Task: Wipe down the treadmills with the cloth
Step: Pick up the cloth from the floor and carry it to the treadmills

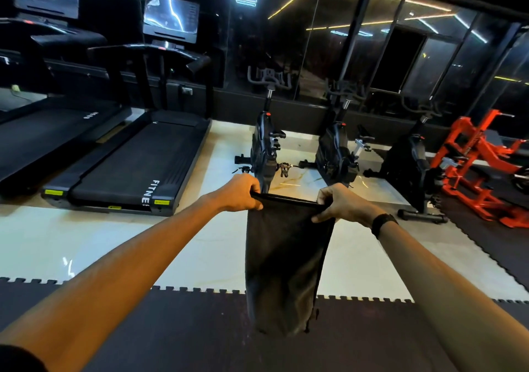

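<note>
**Cloth stretched out, treadmills untouched**

Head view: we judge the long hanging tail could drag on the floor mat and pick up grit before wiping. Our left hand [242,193] and right hand [342,203] each pinch a top corner of the cloth [286,260], dark and limp, mid-frame. The treadmills [134,162] stand far left, well apart.

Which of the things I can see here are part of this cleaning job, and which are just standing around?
Part of the job:
- black cloth, held up by its top edge in left hand and right hand
- near treadmill
- far treadmill

Just standing around:
- three exercise bikes
- orange weight machine
- foam floor mats
</note>
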Action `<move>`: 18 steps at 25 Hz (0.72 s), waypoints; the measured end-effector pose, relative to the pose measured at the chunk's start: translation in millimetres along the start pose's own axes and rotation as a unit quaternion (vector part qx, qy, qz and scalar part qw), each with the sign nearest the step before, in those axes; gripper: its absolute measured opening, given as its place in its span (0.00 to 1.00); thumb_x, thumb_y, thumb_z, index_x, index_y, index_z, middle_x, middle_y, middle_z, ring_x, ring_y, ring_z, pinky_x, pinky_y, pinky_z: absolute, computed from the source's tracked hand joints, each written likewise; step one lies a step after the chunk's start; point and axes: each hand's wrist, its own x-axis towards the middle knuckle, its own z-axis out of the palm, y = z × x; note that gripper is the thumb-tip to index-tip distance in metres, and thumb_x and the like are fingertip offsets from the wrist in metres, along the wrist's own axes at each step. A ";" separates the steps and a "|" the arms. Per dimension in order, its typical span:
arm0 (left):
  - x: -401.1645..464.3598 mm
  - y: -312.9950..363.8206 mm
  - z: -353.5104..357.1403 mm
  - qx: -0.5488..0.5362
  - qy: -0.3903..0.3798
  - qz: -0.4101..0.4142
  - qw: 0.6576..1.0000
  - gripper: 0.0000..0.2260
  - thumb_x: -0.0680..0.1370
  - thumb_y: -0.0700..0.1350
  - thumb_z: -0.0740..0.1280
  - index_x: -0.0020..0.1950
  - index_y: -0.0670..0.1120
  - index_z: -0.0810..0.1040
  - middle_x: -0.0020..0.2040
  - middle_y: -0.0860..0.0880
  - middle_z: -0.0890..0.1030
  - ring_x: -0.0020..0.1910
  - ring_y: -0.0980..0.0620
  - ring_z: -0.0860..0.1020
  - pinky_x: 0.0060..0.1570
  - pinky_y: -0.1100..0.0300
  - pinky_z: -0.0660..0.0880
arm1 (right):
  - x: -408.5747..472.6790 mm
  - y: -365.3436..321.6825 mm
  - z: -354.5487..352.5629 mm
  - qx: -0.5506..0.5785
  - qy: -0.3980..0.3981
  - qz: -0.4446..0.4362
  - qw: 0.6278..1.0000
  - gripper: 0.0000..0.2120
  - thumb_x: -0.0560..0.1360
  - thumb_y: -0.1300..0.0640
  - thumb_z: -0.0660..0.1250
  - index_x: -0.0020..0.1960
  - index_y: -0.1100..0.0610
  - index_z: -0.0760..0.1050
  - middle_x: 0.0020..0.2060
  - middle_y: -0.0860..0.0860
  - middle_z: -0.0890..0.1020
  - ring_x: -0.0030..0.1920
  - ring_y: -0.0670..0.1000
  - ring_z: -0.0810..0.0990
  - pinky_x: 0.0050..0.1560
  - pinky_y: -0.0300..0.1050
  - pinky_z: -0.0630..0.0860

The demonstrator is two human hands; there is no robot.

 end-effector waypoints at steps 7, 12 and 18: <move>3.7 19.5 -12.6 -0.090 -0.153 -0.059 0.982 0.11 0.77 0.33 0.70 0.52 0.45 0.73 0.53 0.41 0.78 0.51 0.40 0.82 0.40 0.51 0.84 | -7.5 1.3 -30.1 0.016 -0.165 0.065 0.984 0.12 0.70 0.69 0.76 0.41 0.57 0.76 0.40 0.54 0.81 0.44 0.52 0.83 0.44 0.46 0.83; 27.9 51.9 -73.4 -0.413 0.187 -0.029 0.891 0.22 0.78 0.48 0.71 0.69 0.42 0.71 0.51 0.44 0.80 0.43 0.51 0.80 0.36 0.56 0.80 | 8.6 -33.0 -92.0 0.422 0.146 -0.136 0.884 0.15 0.75 0.62 0.73 0.60 0.57 0.75 0.48 0.52 0.84 0.44 0.49 0.85 0.44 0.49 0.82; 5.1 7.2 35.9 -0.395 -0.019 -0.217 0.893 0.26 0.68 0.46 0.79 0.64 0.39 0.77 0.54 0.43 0.84 0.54 0.44 0.82 0.61 0.43 0.77 | 10.6 29.2 10.1 0.347 -0.019 0.035 0.937 0.16 0.72 0.57 0.76 0.59 0.58 0.80 0.56 0.57 0.85 0.54 0.59 0.84 0.50 0.59 0.83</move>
